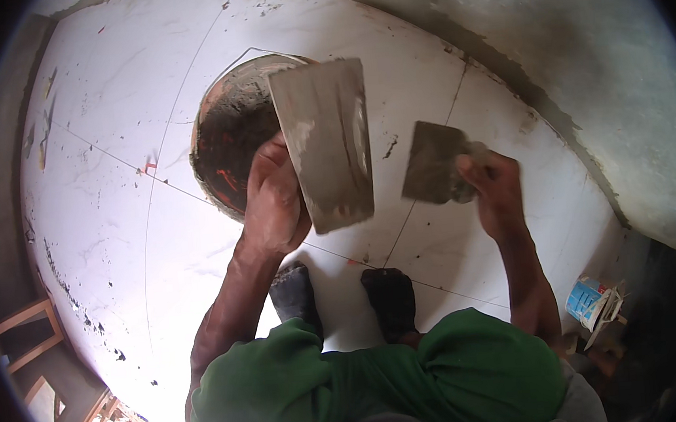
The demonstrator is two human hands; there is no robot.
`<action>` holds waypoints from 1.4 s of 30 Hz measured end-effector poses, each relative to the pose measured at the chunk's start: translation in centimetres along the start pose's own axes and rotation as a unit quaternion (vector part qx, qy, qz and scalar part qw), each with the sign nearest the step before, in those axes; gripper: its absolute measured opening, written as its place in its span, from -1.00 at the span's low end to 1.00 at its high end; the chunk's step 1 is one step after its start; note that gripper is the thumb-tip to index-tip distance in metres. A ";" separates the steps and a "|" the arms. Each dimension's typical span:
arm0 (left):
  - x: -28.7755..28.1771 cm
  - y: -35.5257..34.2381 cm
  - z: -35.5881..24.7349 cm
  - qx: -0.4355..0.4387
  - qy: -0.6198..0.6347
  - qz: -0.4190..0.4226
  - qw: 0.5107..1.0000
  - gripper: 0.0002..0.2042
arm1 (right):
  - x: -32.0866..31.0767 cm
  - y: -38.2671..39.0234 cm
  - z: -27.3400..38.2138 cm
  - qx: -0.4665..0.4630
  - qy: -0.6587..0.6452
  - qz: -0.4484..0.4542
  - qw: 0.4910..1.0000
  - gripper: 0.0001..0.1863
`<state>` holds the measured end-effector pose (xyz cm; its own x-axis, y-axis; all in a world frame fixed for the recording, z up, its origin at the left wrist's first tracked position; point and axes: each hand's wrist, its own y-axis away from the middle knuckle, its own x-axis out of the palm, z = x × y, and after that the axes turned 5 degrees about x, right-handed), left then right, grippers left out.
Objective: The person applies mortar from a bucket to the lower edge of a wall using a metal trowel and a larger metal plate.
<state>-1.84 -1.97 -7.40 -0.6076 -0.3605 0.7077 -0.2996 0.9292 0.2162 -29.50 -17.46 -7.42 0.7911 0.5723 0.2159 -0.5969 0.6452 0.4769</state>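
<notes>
My left hand (275, 198) is closed round the grip of a plastering trowel (323, 145). The trowel's long rectangular face is turned up and coated with wet grey plaster; its handle is hidden behind the hand. Just left of it, partly covered by the trowel and my hand, stands a round bucket (232, 132) with dark mortar inside and a wire handle at its far rim. Off to the right, my right hand (496, 186) pinches a broad scraper (432, 162), its plaster-smeared blade pointing left. The two tools are apart from each other.
Pale tiles (199, 261) cover the floor, with a red tile spacer (149, 165) at one joint and scattered dark crumbs. A plastered wall (580, 57) curves along the right. A blue-and-white tub (587, 298) stands at lower right. My feet (390, 302) are below the tools.
</notes>
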 end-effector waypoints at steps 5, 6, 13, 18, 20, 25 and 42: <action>2.0 -1.4 0.1 0.090 -0.023 -0.061 0.994 -0.67 | 4.9 3.3 1.6 -0.479 0.537 -0.087 0.689 -0.74; 2.4 -1.5 0.4 0.091 -0.074 -0.072 0.990 -0.68 | 5.8 3.5 1.0 -0.505 0.541 -0.068 0.669 -0.69; 4.9 -0.1 3.6 0.071 -0.228 0.006 0.971 -0.76 | 5.1 1.5 1.9 -0.534 0.559 -0.159 0.614 -0.59; 5.5 0.9 3.2 -0.030 -0.293 0.075 0.953 -0.77 | -3.8 -1.5 3.2 -0.497 0.604 -0.287 0.553 -0.60; 4.9 0.4 3.7 -0.036 -0.264 0.099 0.959 -0.76 | -9.1 -4.1 2.0 -0.456 0.635 -0.324 0.532 -0.68; 3.2 0.6 3.0 -0.046 -0.250 0.090 0.963 -0.76 | -18.0 -9.6 -1.2 -0.342 0.702 -0.313 0.541 -0.79; 0.7 -0.3 4.0 -0.040 -0.209 0.076 0.974 -0.61 | -21.6 -8.6 0.1 -0.261 0.730 -0.303 0.554 -0.80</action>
<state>-5.09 -2.86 -9.64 -0.8918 -0.2047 0.4036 -0.1354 0.9717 0.1937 -41.40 -35.43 -16.13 0.1430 -0.2761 -0.9504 -0.5388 0.7838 -0.3087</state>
